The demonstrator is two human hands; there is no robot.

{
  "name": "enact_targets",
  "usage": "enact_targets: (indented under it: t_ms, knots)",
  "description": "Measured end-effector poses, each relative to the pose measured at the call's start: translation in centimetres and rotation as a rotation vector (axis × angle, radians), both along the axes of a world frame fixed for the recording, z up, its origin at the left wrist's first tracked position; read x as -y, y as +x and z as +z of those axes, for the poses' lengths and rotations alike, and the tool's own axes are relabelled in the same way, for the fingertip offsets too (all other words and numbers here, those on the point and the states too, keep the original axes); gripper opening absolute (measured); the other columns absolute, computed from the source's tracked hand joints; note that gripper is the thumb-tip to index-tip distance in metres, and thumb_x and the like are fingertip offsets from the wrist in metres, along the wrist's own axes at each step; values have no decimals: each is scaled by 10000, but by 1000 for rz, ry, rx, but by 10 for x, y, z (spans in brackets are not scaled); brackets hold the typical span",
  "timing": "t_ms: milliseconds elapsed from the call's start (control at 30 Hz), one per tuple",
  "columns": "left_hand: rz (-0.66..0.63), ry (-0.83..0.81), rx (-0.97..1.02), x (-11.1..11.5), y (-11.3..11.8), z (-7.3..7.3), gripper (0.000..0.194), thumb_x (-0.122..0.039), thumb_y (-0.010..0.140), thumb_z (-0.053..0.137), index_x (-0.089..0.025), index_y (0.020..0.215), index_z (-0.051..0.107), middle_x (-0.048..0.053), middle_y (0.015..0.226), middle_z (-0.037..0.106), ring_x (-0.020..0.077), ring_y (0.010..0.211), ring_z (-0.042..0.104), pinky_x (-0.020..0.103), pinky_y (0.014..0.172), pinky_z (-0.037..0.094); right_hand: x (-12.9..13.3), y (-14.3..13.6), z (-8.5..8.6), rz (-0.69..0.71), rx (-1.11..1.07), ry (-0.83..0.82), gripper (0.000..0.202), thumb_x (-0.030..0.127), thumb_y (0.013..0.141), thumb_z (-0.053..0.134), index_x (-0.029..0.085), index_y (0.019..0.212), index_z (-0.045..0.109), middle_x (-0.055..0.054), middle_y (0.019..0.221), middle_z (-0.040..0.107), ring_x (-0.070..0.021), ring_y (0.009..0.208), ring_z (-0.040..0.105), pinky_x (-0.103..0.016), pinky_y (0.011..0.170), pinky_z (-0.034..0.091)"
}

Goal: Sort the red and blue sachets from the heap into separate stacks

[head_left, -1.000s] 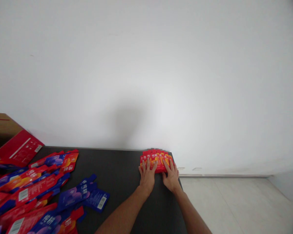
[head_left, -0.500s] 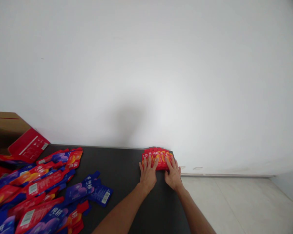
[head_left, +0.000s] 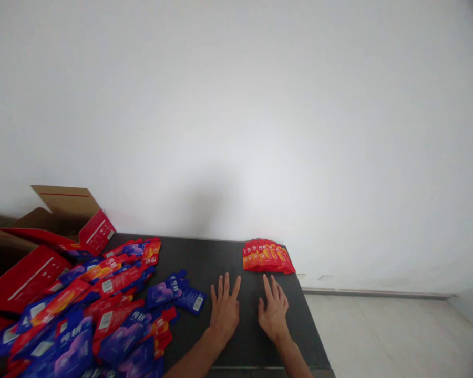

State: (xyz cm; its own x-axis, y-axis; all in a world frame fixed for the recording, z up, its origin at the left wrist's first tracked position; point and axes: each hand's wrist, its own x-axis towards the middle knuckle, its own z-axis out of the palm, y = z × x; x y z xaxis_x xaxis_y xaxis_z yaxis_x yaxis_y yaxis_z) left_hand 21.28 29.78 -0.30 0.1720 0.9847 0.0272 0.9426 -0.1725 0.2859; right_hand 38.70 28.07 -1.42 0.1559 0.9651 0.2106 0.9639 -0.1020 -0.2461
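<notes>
A fanned row of red and orange pouches (head_left: 266, 256) lies at the back right corner of the dark table, against the wall. My left hand (head_left: 224, 310) hovers or rests over the table's middle, fingers spread and holding nothing, just right of a blue pouch (head_left: 191, 300). Below the red row is my right hand (head_left: 274, 310), also empty, its fingers extended and not touching the pouches. A large mixed heap of red pouches (head_left: 120, 281) and blue pouches (head_left: 74, 349) covers the table's left side.
Open red cardboard boxes (head_left: 96, 231) (head_left: 27, 278) stand at the left behind the heap. A white wall (head_left: 236, 131) runs along the table's back edge. The dark table (head_left: 205, 257) ends at the right, with pale floor tiles (head_left: 362, 325) beyond it.
Both hands have let go of the red row and drawn back toward me. The view has shifted, showing more of the boxes and the heap on the left.
</notes>
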Motion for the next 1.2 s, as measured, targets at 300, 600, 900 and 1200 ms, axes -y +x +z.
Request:
enact_targets:
  t_ms: [300, 600, 900, 1200]
  knots:
    - [-3, -3, -31, 90, -98, 11, 656, -216, 856, 441, -315, 1491, 311, 52, 1590, 229, 307, 1469, 136, 566, 1165, 97, 85, -100, 14, 41, -28, 63, 664, 269, 913, 354, 340, 1533, 126, -17, 1584, 229, -277, 1395, 308, -475, 1099, 276]
    - [-53, 66, -11, 147, -170, -3, 558, -287, 881, 398, -248, 1436, 443, 65, 1559, 308, 295, 1465, 162, 542, 1180, 51, 156, -171, 1, 85, -22, 16, 591, 293, 916, 361, 314, 1502, 289, -5, 1579, 248, -287, 1408, 290, -488, 1110, 276]
    - [-73, 110, 3, 167, -194, -25, 518, -356, 896, 393, -194, 1369, 530, 114, 1528, 364, 337, 1447, 199, 562, 1167, 67, 183, -202, -29, 145, 12, -89, 435, 271, 872, 412, 254, 1257, 614, -56, 1427, 504, -312, 1335, 379, -503, 1106, 227]
    - [-136, 245, 16, 188, -202, -46, 499, -397, 923, 377, -150, 1308, 576, 156, 1404, 513, 338, 1376, 339, 583, 1156, 62, 204, -228, -36, 129, 87, -44, 512, 312, 903, 352, 143, 1355, 522, -122, 1465, 448, -313, 1334, 354, -477, 1089, 203]
